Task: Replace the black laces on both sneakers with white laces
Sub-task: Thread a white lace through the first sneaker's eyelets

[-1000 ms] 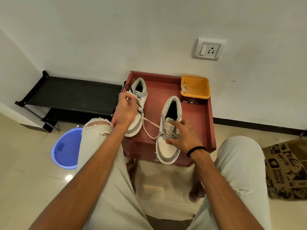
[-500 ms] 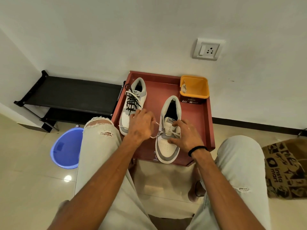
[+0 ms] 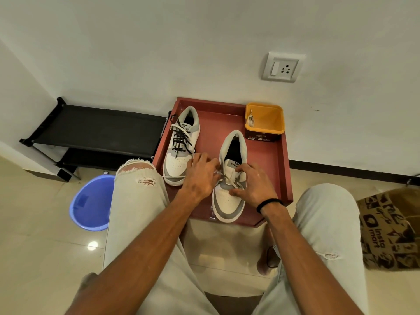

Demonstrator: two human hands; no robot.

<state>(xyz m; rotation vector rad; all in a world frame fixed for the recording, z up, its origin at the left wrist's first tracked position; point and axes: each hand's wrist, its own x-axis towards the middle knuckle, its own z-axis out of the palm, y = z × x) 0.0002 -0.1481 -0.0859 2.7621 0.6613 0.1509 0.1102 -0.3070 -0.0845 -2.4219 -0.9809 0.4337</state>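
Both hands worked at the right sneaker (image 3: pixel 229 196) on the red tray (image 3: pixel 268 160). Left hand (image 3: pixel 200 176) pinched the white lace (image 3: pixel 231 181); right hand (image 3: pixel 254 185) curled over the sneaker's side, thumb at the toe. Left sneaker (image 3: pixel 179 151) beside it carried black laces (image 3: pixel 180 138). Another white lace lay in the yellow tub (image 3: pixel 266 119).

Black-laced sneaker (image 3: pixel 180 146) beside nearer sneaker (image 3: pixel 229 189), seemingly part-threaded with white lace (image 3: pixel 234 184).
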